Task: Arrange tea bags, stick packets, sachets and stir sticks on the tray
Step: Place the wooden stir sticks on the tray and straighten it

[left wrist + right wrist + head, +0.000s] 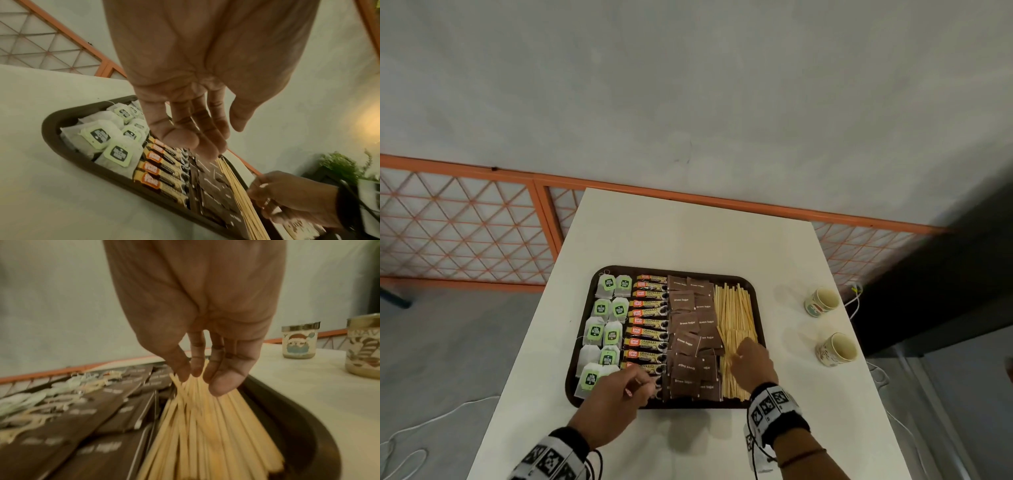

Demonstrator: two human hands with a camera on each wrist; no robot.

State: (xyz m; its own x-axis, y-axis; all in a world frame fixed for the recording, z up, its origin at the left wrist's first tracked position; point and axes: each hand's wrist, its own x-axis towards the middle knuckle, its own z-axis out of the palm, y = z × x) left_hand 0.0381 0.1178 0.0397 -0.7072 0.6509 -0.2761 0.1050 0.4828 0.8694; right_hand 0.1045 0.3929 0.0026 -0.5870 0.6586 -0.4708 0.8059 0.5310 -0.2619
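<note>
From the head view, the dark tray [585, 329] is sitting on the white counter [688, 233] and is carrying 4 columns: tea bags [604, 327] along its left edge, orange-and-black stick packets [649, 325] next to them, brown sugar sachets [693, 337] past those, and pale wooden stir sticks [732, 308] along its right edge, so the sorting is looking nearly finished, with only tidying seemingly left. The left hand [616, 394] is hovering over the tray's near edge, at the foot of the packet column, while the right hand [751, 363] is reaching into the near end of the sticks; 2 cups [822, 301] are standing on the counter well to the right of the tray. From the left wrist view, the left hand [185, 113] is hanging above the tray [53, 129] with fingers relaxed and nearly straight, its grip loose and holding nothing, and nothing is lying on the counter beside the tray on this side. From the right wrist view, the right hand [205, 353] is pressing its fingertips [222, 386] down among the stir sticks [205, 434], thumb and fingers gathering a few together, though the blur is hiding whether it is truly pinching any or only nudging them. The sticks are fanning unevenly against the tray's right wall [298, 426], and several sachets [82, 426] are overlapping askew, so straightening these is probably what remains.
</note>
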